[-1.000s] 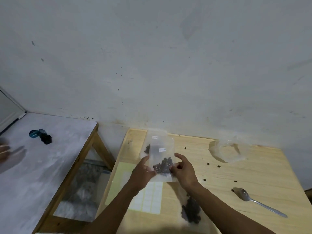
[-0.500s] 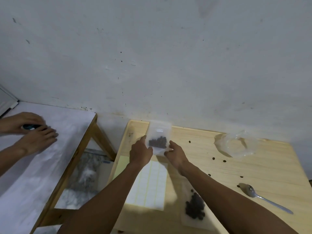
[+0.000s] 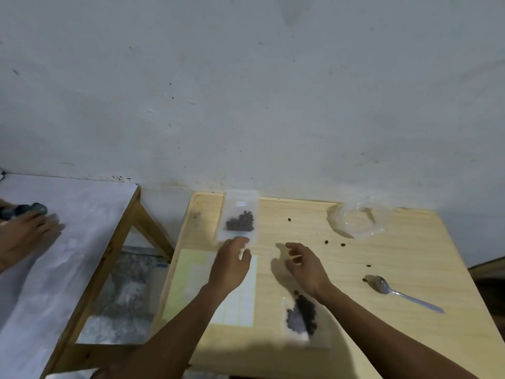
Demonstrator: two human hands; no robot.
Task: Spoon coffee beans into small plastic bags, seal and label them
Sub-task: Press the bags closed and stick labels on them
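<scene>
Both hands hover empty over the wooden table: left hand with loosely curled fingers just below the small clear labelled bag of dark beans lying flat, right hand relaxed, fingers spread. A metal spoon lies to the right.

Stained grey wall behind; white-topped side table left, another person's hand on it.

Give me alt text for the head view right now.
A labelled bag of coffee beans lies at the wooden table's far edge, with the left hand and right hand open just short of it. A spoon lies to the right.
</scene>
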